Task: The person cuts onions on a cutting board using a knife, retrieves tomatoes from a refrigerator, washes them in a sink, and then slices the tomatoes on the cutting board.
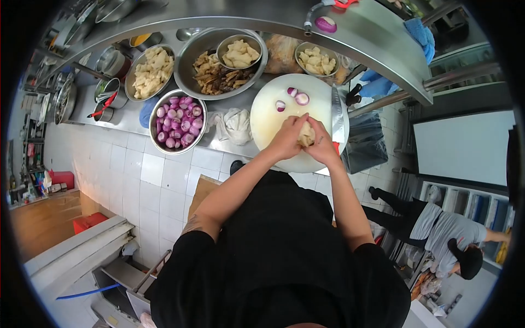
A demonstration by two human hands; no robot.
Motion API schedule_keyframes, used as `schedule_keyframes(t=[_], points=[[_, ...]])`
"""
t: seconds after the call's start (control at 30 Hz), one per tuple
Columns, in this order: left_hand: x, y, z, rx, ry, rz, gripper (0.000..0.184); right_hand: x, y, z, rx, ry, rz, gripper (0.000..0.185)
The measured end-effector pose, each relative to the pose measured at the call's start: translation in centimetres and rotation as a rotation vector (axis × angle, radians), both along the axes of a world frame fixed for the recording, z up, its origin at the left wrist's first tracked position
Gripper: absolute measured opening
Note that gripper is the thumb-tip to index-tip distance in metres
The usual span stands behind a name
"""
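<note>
Both of my hands are together over the front half of a round white cutting board. My left hand and my right hand are wrapped round a pale, knobbly piece that looks like peeled ginger; the fingers hide part of it. Beyond my fingers, a few purple onion pieces lie on the board. A wide cleaver rests along the board's right side, its red handle close to my right hand.
A bowl of purple onions and a white cloth are left of the board. Behind stand a large steel bowl and a bowl of pale pieces. A metal shelf overhangs. Another person is at right.
</note>
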State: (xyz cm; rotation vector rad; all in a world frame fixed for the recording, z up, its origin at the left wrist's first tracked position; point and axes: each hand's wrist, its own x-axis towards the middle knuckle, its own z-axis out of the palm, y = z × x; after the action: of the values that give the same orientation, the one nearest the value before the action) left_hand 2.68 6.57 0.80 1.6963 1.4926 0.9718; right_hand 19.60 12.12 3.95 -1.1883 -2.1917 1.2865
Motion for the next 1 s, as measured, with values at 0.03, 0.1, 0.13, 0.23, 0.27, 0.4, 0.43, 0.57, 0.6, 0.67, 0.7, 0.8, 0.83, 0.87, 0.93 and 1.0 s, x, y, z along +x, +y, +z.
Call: schedule_keyframes(t=[0.03, 0.1, 0.13, 0.23, 0.27, 0.4, 0.43, 0.57, 0.6, 0.67, 0.7, 0.8, 0.83, 0.87, 0.93, 1.0], points=[[0.0, 0.1, 0.5, 0.003, 0.000, 0.001, 0.102, 0.0, -0.3, -0.2, 0.090, -0.137, -0.029, 0.092], [0.0, 0.4, 1.9, 0.000, 0.327, -0.076, 0.107, -0.6, -1.2, 0.0, 0.181, -0.264, -0.051, 0.092], [-0.5, 0.2, 2.7, 0.001, 0.327, -0.076, 0.107, -0.7, -1.8, 0.8, 0.194, -0.381, -0.096, 0.094], [-2.4, 0.4, 4.1, 0.069, 0.494, -0.204, 0.103, -1.1, -3.2, 2.2, 0.221, -0.536, -0.175, 0.097], [-3.8, 0.8, 4.0, 0.070, 0.488, -0.211, 0.103, -1.0, -3.8, 2.3, 0.227, -0.569, -0.208, 0.098], [-15.4, 6.1, 2.1, 0.297, 0.309, 0.254, 0.082, -0.1, -5.2, 1.6, 0.266, -0.526, -0.247, 0.098], [-17.7, 7.0, 4.5, 0.109, 0.250, 0.575, 0.070, 0.0, -5.5, 1.6, 0.243, -0.495, -0.274, 0.096], [-29.1, 15.1, -4.6, -0.118, 0.231, 0.884, 0.058, 0.4, -7.4, 1.1, 0.222, -0.472, -0.308, 0.090], [-29.9, 15.7, -5.2, -0.162, 0.230, 0.864, 0.048, 0.5, -7.8, 1.4, 0.222, -0.483, -0.303, 0.090], [-30.3, 15.9, -6.9, -0.211, 0.221, 0.854, 0.039, 0.3, -8.0, 2.1, 0.198, -0.416, -0.261, 0.087], [-30.2, 15.3, -6.0, -0.079, 0.171, 0.862, 0.032, 0.5, -7.7, 2.1, 0.197, -0.418, -0.255, 0.087], [-29.6, 12.5, -4.4, 0.134, 0.105, 0.885, 0.025, 0.9, -7.8, 2.1, 0.212, -0.362, -0.243, 0.080], [-29.2, 10.8, -3.1, 0.116, 0.014, 0.864, 0.023, 0.8, -7.6, 2.5, 0.302, -0.447, -0.236, 0.075], [-29.0, 10.0, -2.3, 0.105, -0.078, 0.845, 0.022, 0.5, -7.1, 3.2, 0.399, -0.527, -0.229, 0.070], [-27.5, 7.9, -1.9, 0.109, -0.643, 0.728, 0.013, -2.3, -5.9, 5.1, 0.479, -0.454, -0.248, 0.059], [-24.6, 4.8, 0.9, 0.093, -0.917, 0.692, 0.013, -6.0, -4.1, 7.0, 0.641, -0.118, -0.126, 0.054]])
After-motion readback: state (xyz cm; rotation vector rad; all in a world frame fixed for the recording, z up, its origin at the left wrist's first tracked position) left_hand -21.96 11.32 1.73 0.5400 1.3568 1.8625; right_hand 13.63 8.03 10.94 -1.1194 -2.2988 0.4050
